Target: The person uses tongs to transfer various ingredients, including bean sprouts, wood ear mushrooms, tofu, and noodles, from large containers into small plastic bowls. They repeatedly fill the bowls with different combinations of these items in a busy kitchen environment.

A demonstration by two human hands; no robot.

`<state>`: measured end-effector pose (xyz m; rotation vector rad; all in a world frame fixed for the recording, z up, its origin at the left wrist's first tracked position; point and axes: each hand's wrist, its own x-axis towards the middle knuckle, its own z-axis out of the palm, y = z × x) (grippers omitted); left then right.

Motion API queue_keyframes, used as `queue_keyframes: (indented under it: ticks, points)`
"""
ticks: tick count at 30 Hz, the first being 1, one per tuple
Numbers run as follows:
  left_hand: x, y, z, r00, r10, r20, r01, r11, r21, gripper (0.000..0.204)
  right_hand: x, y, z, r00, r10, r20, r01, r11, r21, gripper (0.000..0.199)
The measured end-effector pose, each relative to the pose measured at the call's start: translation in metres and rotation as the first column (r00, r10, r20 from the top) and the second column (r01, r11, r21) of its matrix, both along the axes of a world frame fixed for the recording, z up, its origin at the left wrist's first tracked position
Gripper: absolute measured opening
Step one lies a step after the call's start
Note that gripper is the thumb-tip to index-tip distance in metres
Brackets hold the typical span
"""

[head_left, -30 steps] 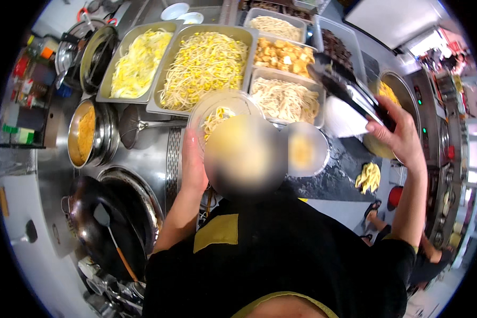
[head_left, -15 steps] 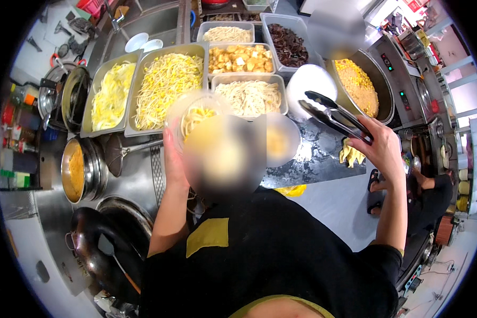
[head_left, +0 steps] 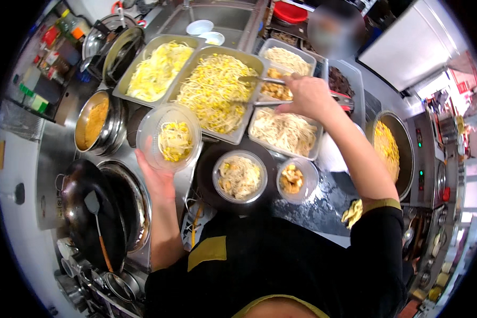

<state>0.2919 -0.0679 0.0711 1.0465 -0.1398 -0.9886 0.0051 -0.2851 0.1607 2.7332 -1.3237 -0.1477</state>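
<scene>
Kitchen bench [head_left: 331,212] bears two tubs [head_left: 310,177] nearer than one sprout tray [head_left: 247,115], the left hand [head_left: 156,177] holding one bowl [head_left: 149,127] beside it, the right hand [head_left: 310,96] one pair of tongs [head_left: 259,79] above it.

Right of the metal sink [head_left: 232,25] stands a white panel [head_left: 408,45], then bright light [head_left: 433,86]; nearer than the sink, a dark tabletop [head_left: 329,204].

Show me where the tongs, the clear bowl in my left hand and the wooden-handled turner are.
Tongs [head_left: 259,79]: head view, on an exposed metal arm.
Clear bowl [head_left: 148,131]: head view, on its bare left side.
Wooden-handled turner [head_left: 91,202]: head view, on its grey blade.
</scene>
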Motion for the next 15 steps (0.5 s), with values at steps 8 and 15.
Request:
queue_keyframes:
  ticks: [8, 15]
  points:
    - [0.061, -0.003, -0.027, 0.991, 0.05, 0.124, -0.045, 0.998, -0.047, 0.071, 0.082, -0.03, -0.048, 0.989, 0.141, 0.042, -0.144, 0.987, 0.071, 0.045]
    - [0.081, -0.036, -0.021, 0.994, 0.027, 0.11, -0.026, 1.0, -0.012, 0.068, 0.058, -0.002, 0.031, 0.958, -0.004, 0.287, -0.016, 0.998, 0.066, 0.036]
